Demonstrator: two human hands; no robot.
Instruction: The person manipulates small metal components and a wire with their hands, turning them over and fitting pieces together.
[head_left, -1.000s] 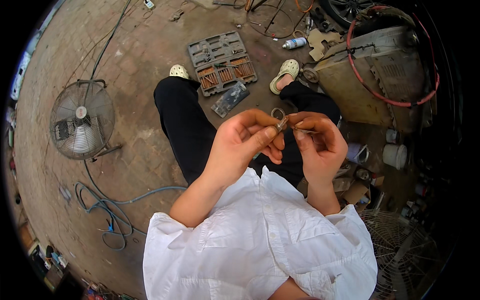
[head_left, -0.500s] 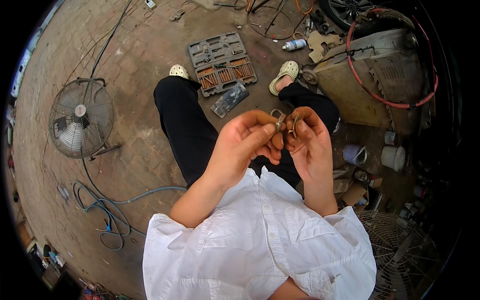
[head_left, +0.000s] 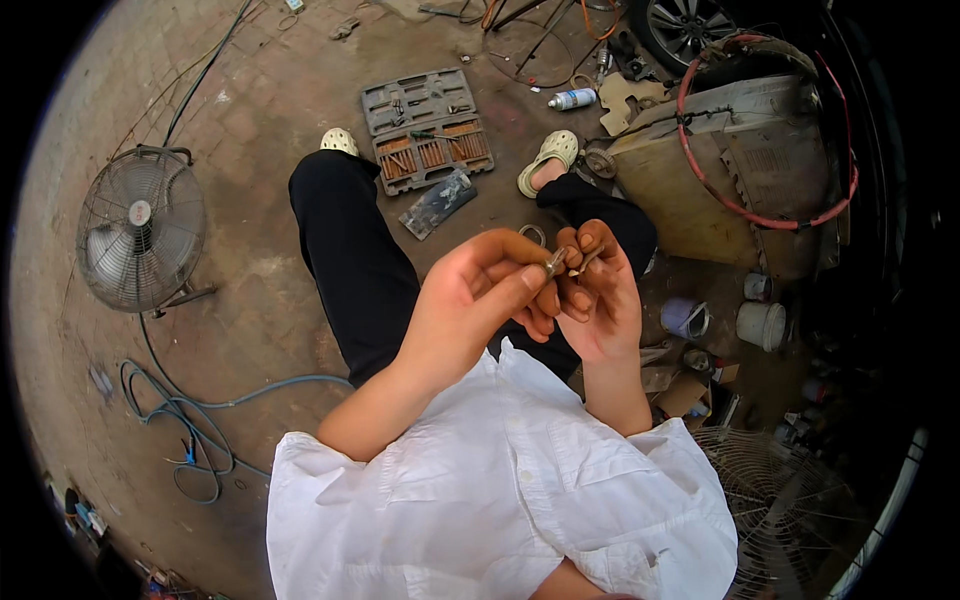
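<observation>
My left hand [head_left: 480,300] is closed, pinching a small metal piece with a ring [head_left: 533,234] at its far end between thumb and fingers. Just right of it, the fingertips of my right hand [head_left: 605,310] grip a small, thin, curved metal piece [head_left: 590,262]. The two pieces are close together, in front of my body and above my lap; whether they touch I cannot tell. Dark reddish-brown grime covers the fingers of both hands, which partly hide what they hold.
Beyond my knees lies an open tool case [head_left: 425,125] with rows of copper-coloured pieces, a dark, worn flat block [head_left: 437,203] beside it. A floor fan [head_left: 140,230] and coiled hose [head_left: 195,430] lie left. On the right are a spray can [head_left: 573,99], a large panel [head_left: 720,175] and buckets [head_left: 760,325].
My hands have drawn slightly closer together, and the ringed piece has tilted a little. The whole view has shifted, so the surroundings appear farther left.
</observation>
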